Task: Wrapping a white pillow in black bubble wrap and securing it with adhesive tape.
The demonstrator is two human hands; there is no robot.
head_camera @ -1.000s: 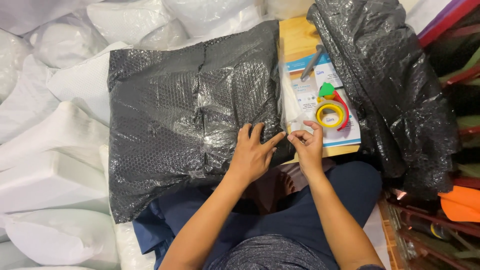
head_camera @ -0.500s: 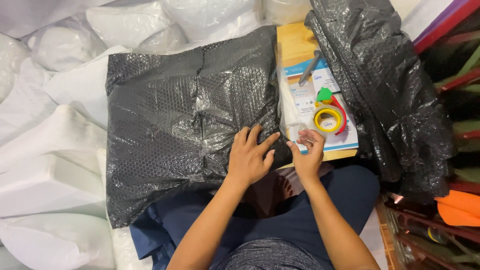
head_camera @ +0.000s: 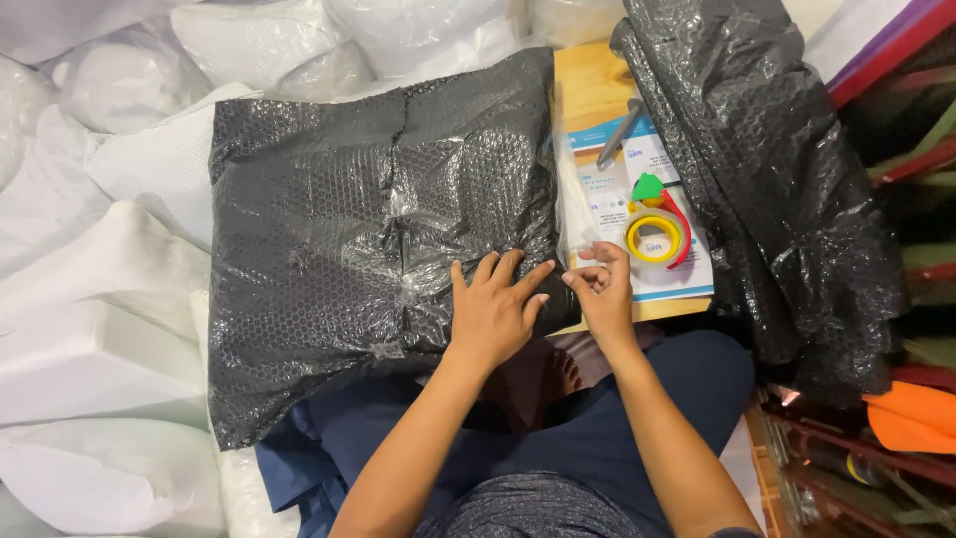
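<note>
Left hand (head_camera: 493,309) lies flat, fingers spread open, pressed on the near right corner of a black bubble-wrap parcel (head_camera: 368,219); contents hidden by the wrap. Parcel rests across the person's lap and white sacks (head_camera: 100,299), its right edge just beside a wooden surface (head_camera: 588,80). Clear tape strips run down the parcel's middle seam. Right hand (head_camera: 602,294) sits just right of the parcel corner, fingers curled, thumb and forefinger pinching a clear tape end (head_camera: 583,249), hard to see. On the surface: yellow tape roll (head_camera: 654,237) in a red-and-green dispenser, lying on printed paper sheets (head_camera: 677,279); grey pen (head_camera: 619,120) above it. Loose black bubble wrap (head_camera: 787,189) heaped to the right, contents not visible.
</note>
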